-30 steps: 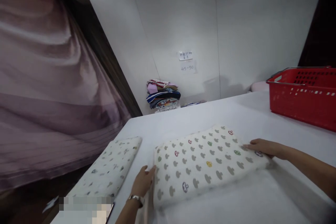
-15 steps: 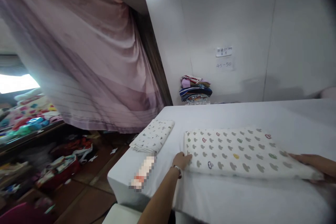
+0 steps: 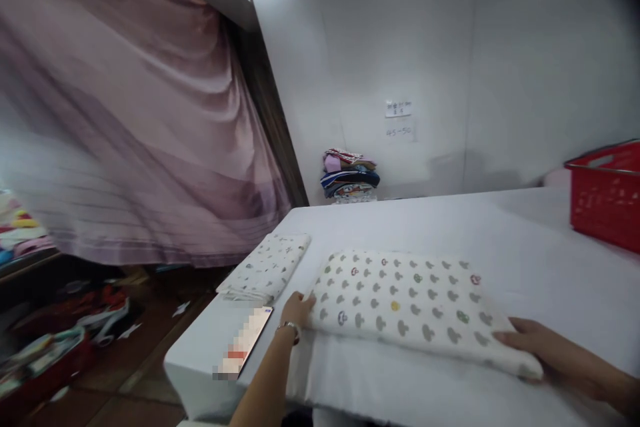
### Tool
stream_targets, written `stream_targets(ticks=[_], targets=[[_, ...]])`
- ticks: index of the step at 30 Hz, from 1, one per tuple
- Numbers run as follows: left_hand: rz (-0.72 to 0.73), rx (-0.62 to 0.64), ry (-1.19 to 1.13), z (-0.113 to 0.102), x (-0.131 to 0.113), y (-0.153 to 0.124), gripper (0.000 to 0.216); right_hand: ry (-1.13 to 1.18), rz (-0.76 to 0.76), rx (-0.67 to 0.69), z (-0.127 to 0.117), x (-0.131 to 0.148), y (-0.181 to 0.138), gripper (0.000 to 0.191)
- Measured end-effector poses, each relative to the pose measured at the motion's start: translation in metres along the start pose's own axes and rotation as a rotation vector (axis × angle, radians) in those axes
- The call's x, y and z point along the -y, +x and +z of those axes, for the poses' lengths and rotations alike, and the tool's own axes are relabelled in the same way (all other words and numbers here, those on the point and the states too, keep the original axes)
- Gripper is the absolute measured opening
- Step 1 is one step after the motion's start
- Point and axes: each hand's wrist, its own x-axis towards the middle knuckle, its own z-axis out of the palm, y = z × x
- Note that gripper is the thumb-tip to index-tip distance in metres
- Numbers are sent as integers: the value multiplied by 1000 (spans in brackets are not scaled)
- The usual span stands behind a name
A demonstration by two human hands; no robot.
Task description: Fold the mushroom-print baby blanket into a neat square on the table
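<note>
One "45-50" label (image 3: pixel 399 131), right fingers (image 3: pixel 520 341) around patterned cloth (image 3: pixel 405 297), left fingers' (image 3: pixel 299 307) grip unclear

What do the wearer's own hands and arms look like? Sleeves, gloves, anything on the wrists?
Left hand: no glove; a silvery wristband, watch or bracelet, too small to tell. Right hand: no glove, no band visible, slightly blurred. Both forearms are bare where they show, with no sleeves in view. No cables or markings visible.
</note>
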Motion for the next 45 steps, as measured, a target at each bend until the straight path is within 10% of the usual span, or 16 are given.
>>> stream_targets(ticks=[9, 17, 30, 36, 45], targets=[[86, 25, 179, 4, 4, 3, 37, -286, -106, -202, -43, -8, 42, 33], [634, -240, 381, 56, -52, -17, 51, -393, -275, -487, -51, 35, 124, 27], [663, -88, 514, 95, -29, -12, 38, -643, -602, -650, -28, 39, 126, 12], [656, -95, 523, 101, -20, -2, 38, -777, -976, -411, -7, 36, 110, 20], [583, -145, 443, 108, -17, 7, 45, -631, -839, -360, -2, 35, 110, 34]])
